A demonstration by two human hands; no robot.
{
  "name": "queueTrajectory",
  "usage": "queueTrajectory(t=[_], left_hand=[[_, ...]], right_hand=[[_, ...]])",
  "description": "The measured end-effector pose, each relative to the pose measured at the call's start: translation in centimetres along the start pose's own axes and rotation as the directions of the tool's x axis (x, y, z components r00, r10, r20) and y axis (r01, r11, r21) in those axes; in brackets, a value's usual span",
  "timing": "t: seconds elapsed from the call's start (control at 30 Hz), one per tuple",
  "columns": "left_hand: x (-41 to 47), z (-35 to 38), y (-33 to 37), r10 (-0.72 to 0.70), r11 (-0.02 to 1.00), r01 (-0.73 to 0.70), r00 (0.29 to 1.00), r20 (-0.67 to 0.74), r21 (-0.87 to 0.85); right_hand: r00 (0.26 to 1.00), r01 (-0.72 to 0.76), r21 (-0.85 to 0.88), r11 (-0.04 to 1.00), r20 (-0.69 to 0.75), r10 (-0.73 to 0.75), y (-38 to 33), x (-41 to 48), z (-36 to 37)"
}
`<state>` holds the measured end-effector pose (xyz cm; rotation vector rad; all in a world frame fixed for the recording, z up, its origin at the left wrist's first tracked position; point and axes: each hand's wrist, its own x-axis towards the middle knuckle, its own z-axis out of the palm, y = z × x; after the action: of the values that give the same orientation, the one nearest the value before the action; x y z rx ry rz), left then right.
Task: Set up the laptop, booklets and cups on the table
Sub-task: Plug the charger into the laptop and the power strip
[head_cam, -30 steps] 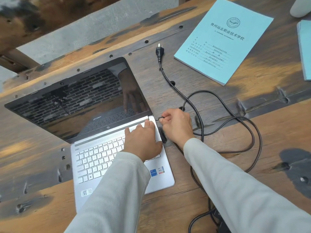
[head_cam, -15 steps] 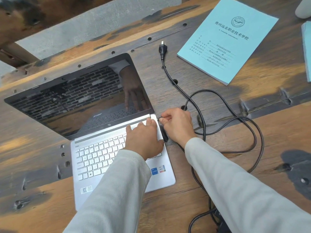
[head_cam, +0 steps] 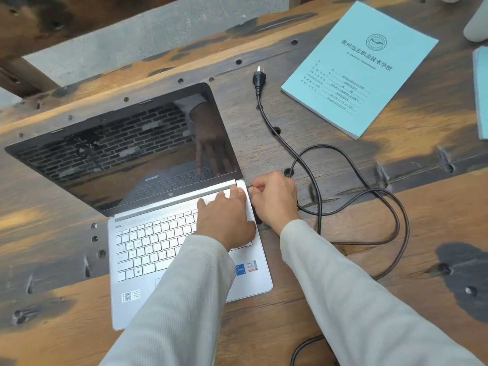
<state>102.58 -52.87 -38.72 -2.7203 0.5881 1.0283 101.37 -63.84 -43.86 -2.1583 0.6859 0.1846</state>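
Silver laptop [head_cam: 148, 249] unmoved, right hand [head_cam: 274, 199] still pinching cable [head_cam: 327, 180] at its edge

The laptop [head_cam: 148, 249] was silver with white keys and a black screen mirroring grey brickwork; the cable [head_cam: 327, 180] black; the booklet [head_cam: 359, 72] pale turquoise with dark print; the table [head_cam: 435, 207] streaked brown and charcoal; both sleeves [head_cam: 343, 286] off-white
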Motion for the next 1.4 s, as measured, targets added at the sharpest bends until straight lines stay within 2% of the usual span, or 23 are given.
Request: queueTrajectory(t=[0.13,0.27,0.33,0.4,0.47,0.57,0.67,0.8,0.9,0.97,1.03,1.07,1.17,1.27,1.33,1.4], left_hand=[[0.0,-0.1,0.3,-0.008,1.0,0.008,1.0,0.004,-0.016],[0.0,-0.5,0.3,-0.014,0.999,0.015,0.999,0.035,-0.034],[0.0,-0.6,0.3,-0.014,0.998,0.017,0.998,0.054,-0.053],[0.1,-0.6,0.2,-0.018,0.998,0.022,0.998,0.058,-0.067],[0.2,-0.7,0.2,-0.026,0.996,0.03,0.998,0.06,-0.078],[0.2,-0.7,0.5,-0.041,0.997,0.045,0.997,0.065,-0.069],[0.2,-1.1,0.7,-0.047,0.998,0.05,0.997,0.064,-0.044],[-0.4,-2.3,1.0,-0.058,0.994,0.066,0.993,0.1,-0.083],[-1.4,-3.2,1.6,-0.021,0.967,0.038,0.997,0.07,-0.251],[-2.3,-4.4,2.6,-0.022,0.86,0.013,1.0,-0.013,-0.511],[-3.5,-6.0,4.4,-0.043,0.634,-0.035,0.996,-0.081,-0.773],[-4.1,-6.7,5.3,-0.061,0.521,-0.071,0.991,-0.12,-0.851],[-6.3,-8.5,7.6,-0.109,0.352,-0.193,0.963,-0.245,-0.916],[-8.7,-9.6,9.2,-0.101,0.137,-0.241,0.962,-0.255,-0.961],[-10.5,-9.8,10.0,-0.092,0.082,-0.267,0.957,-0.273,-0.96],[-12.4,-10.0,10.7,-0.085,0.111,-0.291,0.95,-0.3,-0.95]], right_hand=[[0.998,0.046,-0.034,0.998,0.039,-0.044,0.3,-0.1,-0.3],[0.979,0.13,-0.151,0.98,0.177,-0.103,0.4,1.9,-2.4],[0.985,0.159,-0.197,0.967,0.102,-0.141,0.4,3.1,-3.6],[0.977,0.18,-0.191,0.965,-0.075,-0.198,0.5,4.4,-4.4],[0.958,0.196,-0.171,0.966,-0.178,-0.226,0.6,5.7,-4.8],[0.977,0.127,-0.174,0.977,-0.146,-0.153,0.6,7.2,-5.0],[0.982,0.117,-0.183,0.976,-0.125,-0.141,0.7,8.3,-5.1],[0.995,0.071,-0.016,0.997,-0.067,-0.072,-0.3,7.7,-6.6],[0.998,-0.019,0.338,0.941,0.06,-0.001,-1.9,6.3,-8.4],[0.989,-0.082,0.531,0.843,0.147,0.003,-3.1,5.1,-10.1],[0.98,-0.098,0.609,0.787,0.198,-0.03,-4.1,4.1,-11.9],[0.975,-0.1,0.636,0.765,0.215,-0.051,-4.7,3.3,-12.8],[0.972,-0.079,0.679,0.73,0.214,-0.093,-6.2,0.7,-15.5],[0.977,-0.057,0.694,0.718,0.188,-0.104,-7.0,-2.2,-17.9],[0.972,-0.109,0.699,0.707,0.223,-0.07,-7.3,-4.1,-19.4],[0.965,-0.181,0.718,0.672,0.262,-0.02,-7.6,-5.6,-20.6]])
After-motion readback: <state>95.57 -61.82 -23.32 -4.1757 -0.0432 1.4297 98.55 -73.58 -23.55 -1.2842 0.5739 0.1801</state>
